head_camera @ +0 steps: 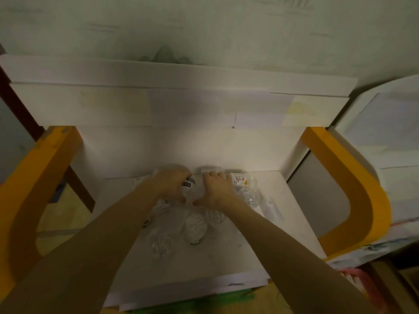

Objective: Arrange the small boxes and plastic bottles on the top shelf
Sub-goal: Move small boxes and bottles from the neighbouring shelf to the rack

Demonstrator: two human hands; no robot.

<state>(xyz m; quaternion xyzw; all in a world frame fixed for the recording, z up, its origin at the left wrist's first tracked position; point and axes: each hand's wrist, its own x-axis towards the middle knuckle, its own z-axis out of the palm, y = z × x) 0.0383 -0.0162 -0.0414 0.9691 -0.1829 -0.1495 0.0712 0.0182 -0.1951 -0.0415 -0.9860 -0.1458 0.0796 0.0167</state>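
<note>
On the white shelf surface [226, 257] lies a cluster of clear plastic bottles and small boxes. My left hand [172, 184] is closed around a clear bottle with a dark label [188, 185] near the back wall. My right hand [216, 189] rests palm down, fingers spread, on another item beside it; what lies under it is hidden. A small box with a colourful print [240, 179] stands to the right of that hand. A ribbed clear bottle [246, 194] lies beside it. Two more bottles [196, 227] and a crumpled one [162, 244] lie nearer to me.
Orange curved side panels stand at the left [34, 189] and right [353, 189] of the shelf. A white upper board [172, 103] overhangs the back. A flat white box [272, 209] lies at the shelf's right. A pink basket [353, 277] sits low at the right.
</note>
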